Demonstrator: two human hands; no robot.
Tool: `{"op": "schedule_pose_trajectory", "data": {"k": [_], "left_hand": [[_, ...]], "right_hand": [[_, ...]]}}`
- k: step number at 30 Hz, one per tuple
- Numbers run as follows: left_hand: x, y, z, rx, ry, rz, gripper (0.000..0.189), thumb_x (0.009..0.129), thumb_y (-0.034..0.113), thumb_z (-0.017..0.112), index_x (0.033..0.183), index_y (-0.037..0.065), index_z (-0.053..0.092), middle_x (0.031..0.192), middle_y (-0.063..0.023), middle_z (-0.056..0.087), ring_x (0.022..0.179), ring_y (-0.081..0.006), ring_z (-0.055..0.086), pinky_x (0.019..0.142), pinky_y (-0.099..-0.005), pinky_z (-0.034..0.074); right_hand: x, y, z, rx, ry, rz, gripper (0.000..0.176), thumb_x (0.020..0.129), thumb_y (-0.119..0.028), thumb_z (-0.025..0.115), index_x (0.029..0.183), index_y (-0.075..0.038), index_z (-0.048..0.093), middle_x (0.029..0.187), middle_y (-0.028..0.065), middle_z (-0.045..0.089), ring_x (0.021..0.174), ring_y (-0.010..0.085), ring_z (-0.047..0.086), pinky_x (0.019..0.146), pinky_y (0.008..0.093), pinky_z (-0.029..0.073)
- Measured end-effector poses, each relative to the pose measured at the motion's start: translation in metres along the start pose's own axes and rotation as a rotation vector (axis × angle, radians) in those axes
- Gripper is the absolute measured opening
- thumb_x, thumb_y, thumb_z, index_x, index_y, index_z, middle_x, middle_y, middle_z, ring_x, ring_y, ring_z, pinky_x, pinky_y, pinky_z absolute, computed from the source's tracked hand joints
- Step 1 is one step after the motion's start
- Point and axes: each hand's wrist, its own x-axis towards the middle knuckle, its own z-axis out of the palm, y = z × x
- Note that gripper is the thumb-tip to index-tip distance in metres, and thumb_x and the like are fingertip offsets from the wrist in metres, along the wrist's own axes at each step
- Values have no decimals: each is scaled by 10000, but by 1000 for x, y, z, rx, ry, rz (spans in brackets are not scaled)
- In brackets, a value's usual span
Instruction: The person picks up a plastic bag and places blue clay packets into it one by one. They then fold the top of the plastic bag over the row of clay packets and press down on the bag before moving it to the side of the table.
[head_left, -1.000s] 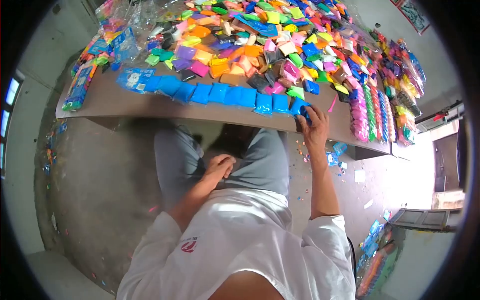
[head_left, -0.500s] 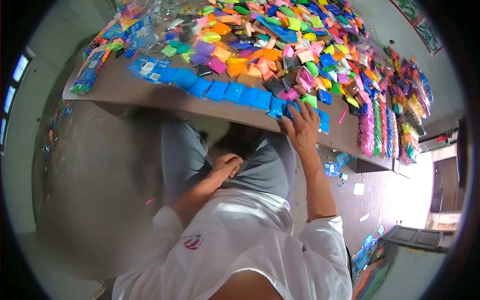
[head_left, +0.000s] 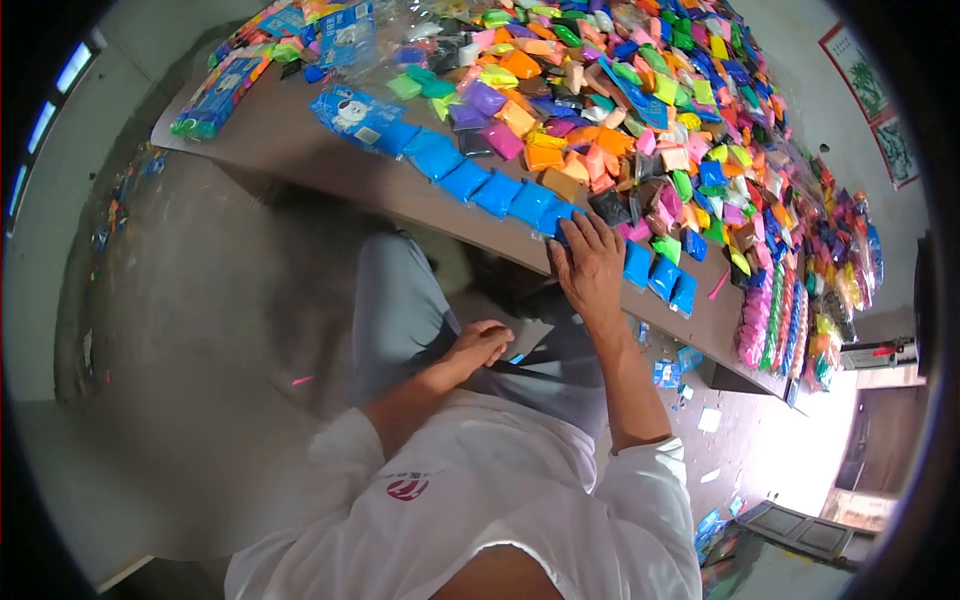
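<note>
At centre, our right hand (head_left: pixel 594 268) lies open on aligned blue plastic packets (head_left: pixel 531 202), loose multicoloured plastic packets (head_left: pixel 545 155) heaped above, our left hand (head_left: pixel 483 343) curled apart.

Right hand (head_left: pixel 590 265) is palm down on the row of blue packets (head_left: pixel 465 181) along the surface's (head_left: pixel 330 170) near edge, with the big messy pile of colorful packets (head_left: pixel 610 90) just behind. Left hand (head_left: pixel 482 345) is down at the lap, fingers curled.
</note>
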Motion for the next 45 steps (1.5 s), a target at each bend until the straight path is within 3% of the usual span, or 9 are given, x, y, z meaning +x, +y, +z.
{"op": "schedule_pose_trajectory", "data": {"k": [5, 16, 28, 30, 35, 45], "left_hand": [[17, -8, -9, -42, -65, -38, 230, 915, 223, 616, 954, -2, 593, 699, -21, 544, 557, -81, 476, 482, -235, 374], [24, 5, -16, -123, 19, -128, 259, 880, 223, 644, 996, -2, 593, 684, -8, 536, 532, -74, 456, 463, -234, 358], [36, -4, -17, -28, -25, -87, 225, 912, 240, 557, 817, 38, 578, 606, -4, 498, 440, -83, 426, 411, -262, 322], [35, -1, -17, -135, 30, -166, 214, 901, 212, 550, 797, 27, 581, 601, -12, 505, 436, -84, 431, 403, -258, 313], [25, 11, -22, -145, 78, -90, 208, 906, 188, 545, 791, 21, 592, 591, -8, 497, 450, -75, 429, 405, -252, 313], [27, 6, -22, -168, 40, -78, 220, 929, 191, 554, 779, 32, 579, 613, -1, 504, 472, -69, 434, 432, -240, 339]], "right_hand": [[25, -16, -2, 38, 22, -13, 356, 822, -236, 684, 1127, -57, 647, 1254, 142, 589, 1191, 334, 506, 993, 481, 358], [50, -49, 32, 56, -94, -86, 383, 826, -282, 684, 1153, -86, 645, 1257, 138, 589, 1205, 343, 500, 983, 479, 367], [115, -97, 49, 146, -21, -210, 406, 812, -246, 693, 1165, -58, 624, 1266, 150, 574, 1181, 353, 508, 996, 478, 364], [123, -104, 65, 180, -37, -242, 386, 809, -227, 691, 1153, -65, 624, 1266, 137, 572, 1179, 346, 506, 992, 479, 365], [118, -94, 96, 184, -41, -267, 314, 776, -163, 697, 1072, -66, 650, 1237, 126, 589, 1172, 326, 514, 992, 477, 373], [154, -116, 105, 214, -65, -303, 299, 744, -202, 716, 976, -26, 647, 1191, 154, 581, 1154, 333, 505, 1003, 464, 359]]}}
